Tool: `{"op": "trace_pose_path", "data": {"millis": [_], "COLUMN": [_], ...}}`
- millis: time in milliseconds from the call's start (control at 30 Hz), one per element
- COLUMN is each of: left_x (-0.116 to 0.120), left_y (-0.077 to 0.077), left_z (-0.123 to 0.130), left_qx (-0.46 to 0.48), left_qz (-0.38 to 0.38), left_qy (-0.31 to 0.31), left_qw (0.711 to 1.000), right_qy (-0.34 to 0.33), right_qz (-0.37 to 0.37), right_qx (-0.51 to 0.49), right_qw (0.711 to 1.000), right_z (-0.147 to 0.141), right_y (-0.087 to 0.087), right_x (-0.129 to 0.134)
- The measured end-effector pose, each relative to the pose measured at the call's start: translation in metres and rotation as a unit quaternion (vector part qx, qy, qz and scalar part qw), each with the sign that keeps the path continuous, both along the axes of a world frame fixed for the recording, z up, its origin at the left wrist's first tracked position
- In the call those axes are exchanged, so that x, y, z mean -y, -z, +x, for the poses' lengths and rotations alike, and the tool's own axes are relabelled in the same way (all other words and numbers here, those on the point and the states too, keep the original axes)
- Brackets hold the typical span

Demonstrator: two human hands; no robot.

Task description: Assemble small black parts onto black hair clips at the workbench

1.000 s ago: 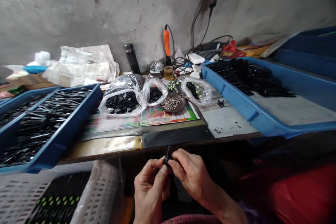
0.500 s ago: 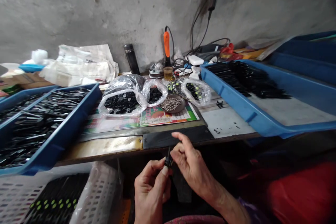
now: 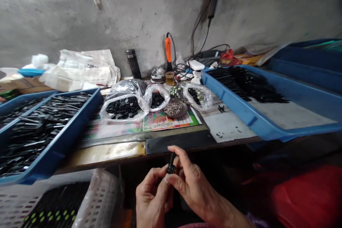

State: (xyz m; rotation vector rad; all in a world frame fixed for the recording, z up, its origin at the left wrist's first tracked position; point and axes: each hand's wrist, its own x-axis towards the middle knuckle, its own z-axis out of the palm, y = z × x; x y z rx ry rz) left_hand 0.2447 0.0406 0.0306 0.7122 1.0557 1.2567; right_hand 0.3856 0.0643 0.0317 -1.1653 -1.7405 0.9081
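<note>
A small black plastic part (image 3: pixel 171 168) with a thin stem pointing up sits between my hands, just below the bench edge. My left hand (image 3: pixel 152 194) pinches its lower end between thumb and fingers. My right hand (image 3: pixel 191 181) presses in from the other side, with thumb and fingers against it. Most of the part is hidden by my fingers. Ahead on the bench, clear plastic bags of black pieces (image 3: pixel 123 108) and a dish of small metal pins (image 3: pixel 173 109) lie on a printed paper sheet (image 3: pixel 171 123).
Blue trays of long black parts stand at left (image 3: pixel 80 94) and right (image 3: pixel 240 105). A white perforated basket (image 3: pixel 100 199) sits below left. A red cloth (image 3: pixel 307 196) lies at lower right. An orange-handled tool (image 3: pixel 168 50) and cables stand against the concrete wall (image 3: pixel 80 14).
My right hand has come back in against the black part after its fingers were lifted and spread half a second ago. The whole view has tilted slightly.
</note>
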Motion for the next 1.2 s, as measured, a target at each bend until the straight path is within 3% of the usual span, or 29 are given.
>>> {"op": "trace_pose_path", "data": {"millis": [167,300,467,600,833,1200], "left_x": [0.001,0.003,0.004,0.003,0.002,0.001], "left_y": [0.0,-0.004,-0.006,0.001,0.001,0.003], "left_z": [-0.002,-0.001,-0.002,-0.007,-0.005,-0.006], "left_qx": [-0.015,-0.011,-0.017,-0.01,-0.015,-0.006], "left_qz": [0.001,0.009,-0.001,0.007,0.023,0.024], "left_qy": [-0.006,-0.013,-0.038,-0.006,0.001,-0.01], "left_qw": [1.0,1.0,0.999,1.0,1.0,1.0], "right_qy": [0.039,0.002,0.056,0.044,0.104,0.065], "right_qz": [0.011,0.004,0.049,0.108,0.244,0.202], "right_qx": [-0.018,0.002,-0.018,0.05,0.102,0.114], "right_qw": [0.999,1.0,0.997,0.992,0.959,0.97], "right_z": [-0.002,-0.004,-0.002,-0.005,-0.019,-0.016], "right_y": [-0.004,-0.002,-0.004,-0.005,0.002,0.005], "right_x": [0.001,0.003,-0.002,0.001,0.004,-0.001]}}
